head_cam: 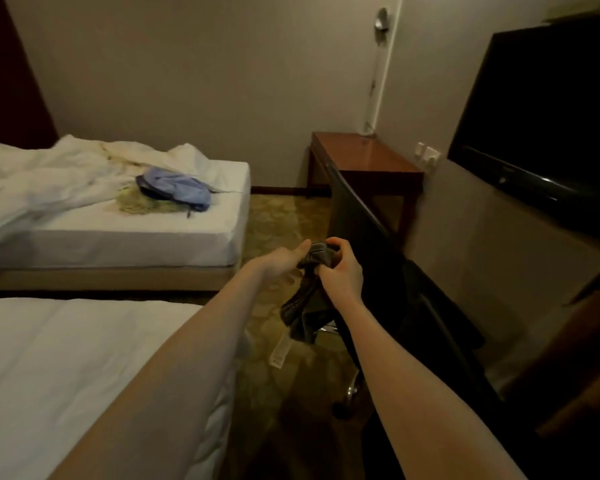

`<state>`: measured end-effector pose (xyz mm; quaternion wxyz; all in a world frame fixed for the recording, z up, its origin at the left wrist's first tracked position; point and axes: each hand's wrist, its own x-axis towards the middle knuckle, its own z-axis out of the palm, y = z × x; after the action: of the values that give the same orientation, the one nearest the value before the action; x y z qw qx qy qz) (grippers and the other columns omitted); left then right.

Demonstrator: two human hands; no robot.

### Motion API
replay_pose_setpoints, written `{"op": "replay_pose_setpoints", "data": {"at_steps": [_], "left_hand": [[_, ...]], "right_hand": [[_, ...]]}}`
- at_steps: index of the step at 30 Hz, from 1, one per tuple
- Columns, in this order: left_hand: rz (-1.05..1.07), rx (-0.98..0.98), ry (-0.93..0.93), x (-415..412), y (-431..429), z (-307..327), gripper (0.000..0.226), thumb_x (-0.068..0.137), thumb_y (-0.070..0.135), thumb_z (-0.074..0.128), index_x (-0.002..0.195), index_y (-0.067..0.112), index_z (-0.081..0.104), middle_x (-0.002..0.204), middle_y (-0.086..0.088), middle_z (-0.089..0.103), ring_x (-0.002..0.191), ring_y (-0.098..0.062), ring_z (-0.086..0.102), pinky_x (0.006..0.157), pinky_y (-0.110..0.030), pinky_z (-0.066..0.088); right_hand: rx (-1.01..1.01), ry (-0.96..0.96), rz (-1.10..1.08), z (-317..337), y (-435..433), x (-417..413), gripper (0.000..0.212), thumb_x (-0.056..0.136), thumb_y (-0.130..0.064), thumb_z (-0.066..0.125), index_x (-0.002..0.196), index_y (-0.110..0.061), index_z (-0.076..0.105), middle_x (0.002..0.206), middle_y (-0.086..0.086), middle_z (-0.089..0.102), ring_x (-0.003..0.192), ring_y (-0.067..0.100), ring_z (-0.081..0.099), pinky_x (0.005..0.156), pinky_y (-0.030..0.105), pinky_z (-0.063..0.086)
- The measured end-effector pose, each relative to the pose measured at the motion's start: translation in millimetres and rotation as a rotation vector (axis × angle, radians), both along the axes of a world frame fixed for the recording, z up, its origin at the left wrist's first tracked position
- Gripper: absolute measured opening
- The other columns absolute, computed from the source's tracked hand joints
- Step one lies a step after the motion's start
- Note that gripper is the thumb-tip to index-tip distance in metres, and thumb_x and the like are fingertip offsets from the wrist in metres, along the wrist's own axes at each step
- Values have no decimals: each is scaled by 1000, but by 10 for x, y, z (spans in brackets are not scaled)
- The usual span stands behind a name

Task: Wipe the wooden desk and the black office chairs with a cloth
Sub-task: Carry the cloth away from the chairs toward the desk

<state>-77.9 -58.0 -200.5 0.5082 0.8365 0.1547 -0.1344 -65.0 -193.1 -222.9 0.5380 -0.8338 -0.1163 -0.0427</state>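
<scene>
Black office chair (368, 244): dark backrest, seen edge-on. Wooden surface (368, 157) behind the chair: reddish, glossy. Grey ribbed cloth (305, 310) just left of the chair back, hanging limp; white tag (280, 355) too blurred to read. My left hand (284, 258) and right hand (340, 271) both grip the cloth's top.

It looked like a hotel-style bedroom: a near bed (66, 341) and a far bed (136, 237), both white-sheeted singles, lay side by side. A flat television (551, 116) hung on the wall (465, 230), a wooden desk (371, 157) stood in the corner, and patterned carpet (274, 216) covered the floor.
</scene>
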Motion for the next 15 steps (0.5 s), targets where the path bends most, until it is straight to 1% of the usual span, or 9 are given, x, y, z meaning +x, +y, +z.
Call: {"op": "replay_pose_setpoints", "data": {"at_steps": [1, 3, 4, 5, 7, 9, 11, 12, 15], "left_hand": [[49, -103, -20, 83, 86, -58, 67, 91, 65, 31, 127, 11, 51, 120, -9, 59, 106, -24, 58, 103, -46, 39], [168, -268, -39, 267, 300, -76, 64, 87, 65, 43, 124, 14, 54, 114, -8, 61, 99, -23, 60, 89, -41, 48], [213, -327, -47, 391, 437, -91, 65, 83, 66, 50, 124, 16, 55, 116, -9, 61, 100, -24, 61, 88, -41, 49], [250, -378, -64, 518, 578, -123, 68, 78, 66, 55, 126, 18, 56, 120, -10, 61, 102, -26, 62, 91, -43, 50], [339, -422, -71, 807, 855, -207, 75, 70, 68, 61, 127, 20, 56, 123, -13, 60, 105, -30, 61, 91, -47, 50], [373, -419, -42, 1071, 1066, -221, 79, 64, 67, 64, 127, 19, 56, 124, -13, 59, 100, -28, 62, 77, -39, 54], [449, -411, -52, 1300, 1239, -156, 66, 75, 52, 64, 125, 11, 55, 117, -14, 62, 85, -24, 62, 57, -29, 48], [494, -410, -69, 1358, 1282, -112, 58, 81, 43, 62, 125, 6, 54, 111, -14, 62, 79, -23, 60, 51, -27, 45], [549, -448, -122, 1705, 1524, -75, 41, 87, 15, 54, 124, -3, 48, 86, -14, 53, 68, -23, 53, 45, -28, 42]], "right_hand": [[24, 5, 28, -23, 115, 69, 48, 82, -8, 63, 124, -27, 48, 97, -6, 55, 93, 18, 58, 75, 29, 48], [50, 15, 71, -81, 376, 289, 52, 81, -7, 66, 124, -26, 46, 96, -8, 54, 92, 16, 59, 74, 27, 49], [52, 11, 76, -104, 525, 428, 54, 79, -7, 68, 125, -26, 46, 96, -8, 54, 93, 15, 59, 74, 27, 50], [55, 10, 72, -108, 664, 553, 57, 77, -8, 71, 125, -27, 45, 97, -8, 54, 93, 16, 59, 76, 29, 52], [64, 25, 51, -122, 941, 800, 63, 74, -9, 74, 125, -29, 43, 102, -4, 57, 96, 18, 60, 81, 37, 54], [45, 27, 64, -111, 1176, 993, 65, 74, -10, 75, 127, -30, 41, 106, -4, 57, 98, 18, 60, 83, 39, 54], [46, 15, 93, -80, 1389, 1201, 68, 74, -13, 76, 129, -28, 39, 101, -7, 53, 98, 16, 58, 82, 33, 52], [64, 16, 114, -59, 1442, 1269, 71, 73, -15, 78, 130, -27, 37, 100, -8, 50, 98, 15, 56, 81, 30, 50], [224, 159, 121, -14, 1646, 1574, 92, 70, -9, 80, 141, -27, 23, 110, -3, 43, 100, 13, 48, 77, 23, 44]]}}
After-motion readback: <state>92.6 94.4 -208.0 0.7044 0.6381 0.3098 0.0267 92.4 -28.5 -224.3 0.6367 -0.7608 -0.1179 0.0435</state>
